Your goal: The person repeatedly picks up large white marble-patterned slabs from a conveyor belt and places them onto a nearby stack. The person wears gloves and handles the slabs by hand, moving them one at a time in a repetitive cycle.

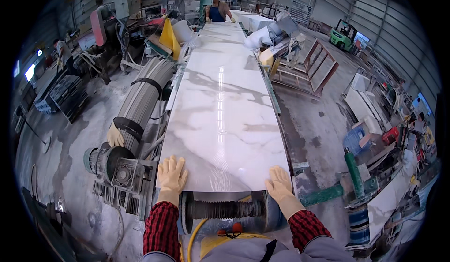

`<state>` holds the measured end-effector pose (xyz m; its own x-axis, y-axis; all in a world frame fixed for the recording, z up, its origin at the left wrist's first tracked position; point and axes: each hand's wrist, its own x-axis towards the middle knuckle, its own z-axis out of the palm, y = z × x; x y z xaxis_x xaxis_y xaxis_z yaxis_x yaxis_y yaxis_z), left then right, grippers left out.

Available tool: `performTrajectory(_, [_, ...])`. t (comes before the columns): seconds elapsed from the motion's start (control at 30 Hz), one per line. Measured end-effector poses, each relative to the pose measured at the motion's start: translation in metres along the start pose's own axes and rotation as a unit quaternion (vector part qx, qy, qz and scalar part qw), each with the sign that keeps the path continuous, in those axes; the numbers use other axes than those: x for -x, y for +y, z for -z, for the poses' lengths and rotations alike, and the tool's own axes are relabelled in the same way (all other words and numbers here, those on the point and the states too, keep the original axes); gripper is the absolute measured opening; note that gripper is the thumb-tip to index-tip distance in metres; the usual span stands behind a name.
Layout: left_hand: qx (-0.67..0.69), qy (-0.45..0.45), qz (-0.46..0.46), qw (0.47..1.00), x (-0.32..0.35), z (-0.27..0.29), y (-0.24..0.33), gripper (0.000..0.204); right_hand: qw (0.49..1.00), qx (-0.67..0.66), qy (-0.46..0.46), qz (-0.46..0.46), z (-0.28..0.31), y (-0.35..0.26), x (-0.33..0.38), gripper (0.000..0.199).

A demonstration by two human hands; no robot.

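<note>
A long, polished white stone slab (220, 102) with grey-brown veins stretches away from me over a roller machine. My left hand (172, 175), in a pale yellow rubber glove, rests on its near left corner, fingers extended forward. At the near right corner lies my right hand (280, 183), in a matching glove, its fingers also stretched out along the edge. Neither hand is wrapped around anything. Beneath the slab's near end shows a ribbed dark roller (227, 209). A person in a dark blue apron (216, 13) stands at the slab's far end.
Left of the slab are a motor (105, 161), a strapped bundle of grey strips (145, 91) and a loose glove (115, 135). To the right stand a green post (354, 173), a rusty metal frame (318, 70) and stacked scrap slabs. A green forklift (343, 36) is parked farther back.
</note>
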<state>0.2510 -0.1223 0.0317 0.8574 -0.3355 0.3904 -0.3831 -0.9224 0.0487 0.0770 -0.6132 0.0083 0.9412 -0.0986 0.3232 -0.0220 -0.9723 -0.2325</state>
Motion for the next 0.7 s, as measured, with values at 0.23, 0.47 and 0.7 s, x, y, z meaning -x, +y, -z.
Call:
performTrajectory(0.23, [-0.016, -0.015, 0.038, 0.999, -0.029, -0.009, 0.012, 0.055, 0.999, 0.006, 0.033, 0.039, 0.007, 0.006, -0.029, 0.060])
performTrajectory(0.47, [-0.015, -0.024, 0.033, 0.999, -0.026, 0.005, 0.012, 0.057, 0.996, -0.009, 0.060, 0.059, 0.017, 0.006, -0.072, 0.054])
performTrajectory(0.7, [-0.013, -0.054, 0.053, 0.997, -0.026, 0.012, 0.015, 0.058, 0.995, -0.044, 0.057, 0.062, 0.018, 0.013, -0.099, 0.046])
